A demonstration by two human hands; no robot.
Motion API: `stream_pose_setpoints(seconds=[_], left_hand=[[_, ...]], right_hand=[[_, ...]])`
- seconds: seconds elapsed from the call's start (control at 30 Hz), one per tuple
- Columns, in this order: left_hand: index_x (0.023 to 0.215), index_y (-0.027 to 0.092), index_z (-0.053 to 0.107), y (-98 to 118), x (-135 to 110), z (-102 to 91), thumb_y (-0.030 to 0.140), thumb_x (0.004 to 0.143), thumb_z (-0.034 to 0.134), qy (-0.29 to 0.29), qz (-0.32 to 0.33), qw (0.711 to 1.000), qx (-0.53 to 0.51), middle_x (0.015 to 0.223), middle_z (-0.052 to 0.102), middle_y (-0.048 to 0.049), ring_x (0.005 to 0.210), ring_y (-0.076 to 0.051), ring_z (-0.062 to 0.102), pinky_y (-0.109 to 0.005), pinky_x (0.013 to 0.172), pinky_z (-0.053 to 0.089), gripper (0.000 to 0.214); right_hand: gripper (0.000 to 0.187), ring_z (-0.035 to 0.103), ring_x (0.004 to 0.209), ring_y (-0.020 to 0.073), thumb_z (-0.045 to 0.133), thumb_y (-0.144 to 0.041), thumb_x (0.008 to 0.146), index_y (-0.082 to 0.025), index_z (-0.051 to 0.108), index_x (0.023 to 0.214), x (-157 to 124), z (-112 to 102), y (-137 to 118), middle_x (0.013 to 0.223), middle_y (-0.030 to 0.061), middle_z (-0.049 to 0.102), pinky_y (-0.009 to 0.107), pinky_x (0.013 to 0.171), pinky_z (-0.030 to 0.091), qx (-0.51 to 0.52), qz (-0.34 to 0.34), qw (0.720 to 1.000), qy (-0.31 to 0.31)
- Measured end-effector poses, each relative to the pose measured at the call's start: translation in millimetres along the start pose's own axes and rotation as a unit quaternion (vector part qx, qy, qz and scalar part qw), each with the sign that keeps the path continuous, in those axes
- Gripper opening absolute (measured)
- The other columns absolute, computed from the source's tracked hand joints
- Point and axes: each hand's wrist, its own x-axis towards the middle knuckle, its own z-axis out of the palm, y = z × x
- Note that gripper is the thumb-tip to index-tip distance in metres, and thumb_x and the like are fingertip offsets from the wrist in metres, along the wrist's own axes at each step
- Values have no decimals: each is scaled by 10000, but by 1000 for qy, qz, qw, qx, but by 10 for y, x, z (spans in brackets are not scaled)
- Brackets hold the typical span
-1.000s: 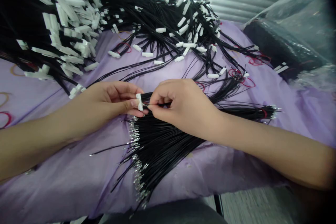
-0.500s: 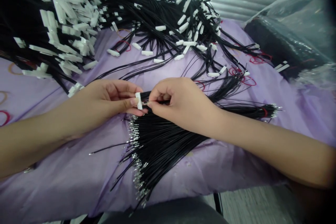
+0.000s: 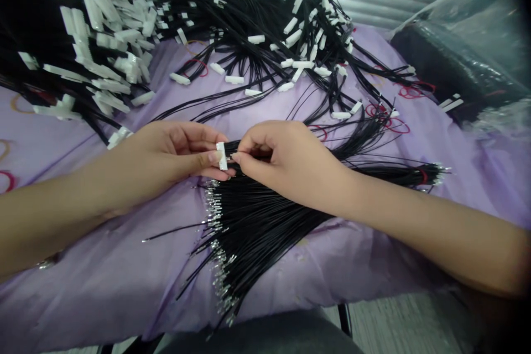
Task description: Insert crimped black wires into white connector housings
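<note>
My left hand [image 3: 166, 157] pinches a small white plastic connector [image 3: 222, 155] between thumb and fingers at the middle of the table. My right hand [image 3: 286, 160] is closed in a pinch on a thin black wire [image 3: 253, 159] whose end sits at the connector's right face. Several black wires run out of the connector under my right hand. Just below both hands lies a fanned bundle of black wires with metal crimp tips [image 3: 244, 227], tied with a red band at its far right end [image 3: 423, 175].
A purple cloth [image 3: 103, 282] covers the table. Heaps of black wire harnesses with white connectors [image 3: 103, 38] fill the back left and back middle [image 3: 298, 38]. A clear plastic bag holding dark material [image 3: 452, 72] lies at the right. Red rubber bands [image 3: 394, 124] are scattered about.
Both hands have stayed at the connector and shifted slightly upward in view. The right fingers have closed in against the connector with the wire.
</note>
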Motion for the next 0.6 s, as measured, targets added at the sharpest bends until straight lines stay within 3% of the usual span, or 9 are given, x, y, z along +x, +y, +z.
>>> stream_pose_setpoints(seconds=[0.2, 0.6], left_hand=[[928, 100, 685, -7, 17, -12, 170, 795, 668, -7, -5, 1000, -7, 906, 724, -60, 811, -146, 697, -166, 718, 555, 151], [880, 103, 673, 13, 5, -12, 166, 783, 677, 4, -5, 1000, -12, 873, 716, -57, 774, -141, 695, -175, 710, 555, 115]], right_hand=[[135, 455, 622, 66, 575, -178, 800, -119, 616, 685, -3, 21, 18, 674, -16, 576, 222, 625, 317, -15, -5, 1000, 7], [128, 479, 666, 71, 559, -156, 824, -123, 620, 716, -21, 12, 35, 688, -15, 574, 207, 670, 344, -1, -31, 999, 19]])
